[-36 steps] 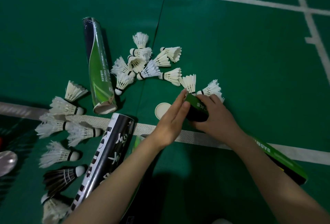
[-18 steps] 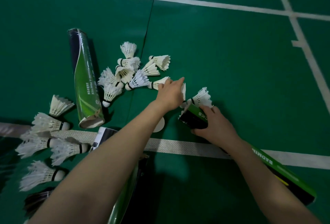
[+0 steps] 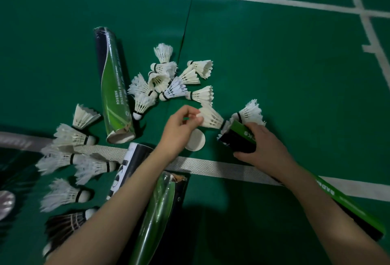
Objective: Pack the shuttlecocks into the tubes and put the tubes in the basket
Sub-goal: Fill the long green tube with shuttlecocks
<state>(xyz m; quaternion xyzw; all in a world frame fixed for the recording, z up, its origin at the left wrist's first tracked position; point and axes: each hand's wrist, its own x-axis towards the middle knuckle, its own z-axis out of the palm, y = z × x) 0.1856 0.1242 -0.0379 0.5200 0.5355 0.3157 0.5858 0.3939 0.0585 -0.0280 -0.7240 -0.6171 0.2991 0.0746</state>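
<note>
My left hand (image 3: 179, 129) pinches the cork of a white shuttlecock (image 3: 210, 115) whose feathers point right toward the mouth of a green and black tube (image 3: 240, 136). My right hand (image 3: 261, 148) grips that tube near its open end; the tube runs back under my right forearm to the lower right. Another white shuttlecock (image 3: 250, 112) lies just behind the tube mouth. A heap of white shuttlecocks (image 3: 168, 79) lies beyond my left hand. No basket is in view.
A white round cap (image 3: 196, 141) lies on the floor under my left hand. A green tube (image 3: 114, 87) lies to the left, a black tube (image 3: 130, 165) and another green tube (image 3: 158, 212) under my left forearm. Several shuttlecocks (image 3: 69, 136) lie at left, one black (image 3: 67, 220).
My left hand reached into the heap, took a white shuttlecock and drew it back toward the tube mouth. My right hand kept its hold on the tube.
</note>
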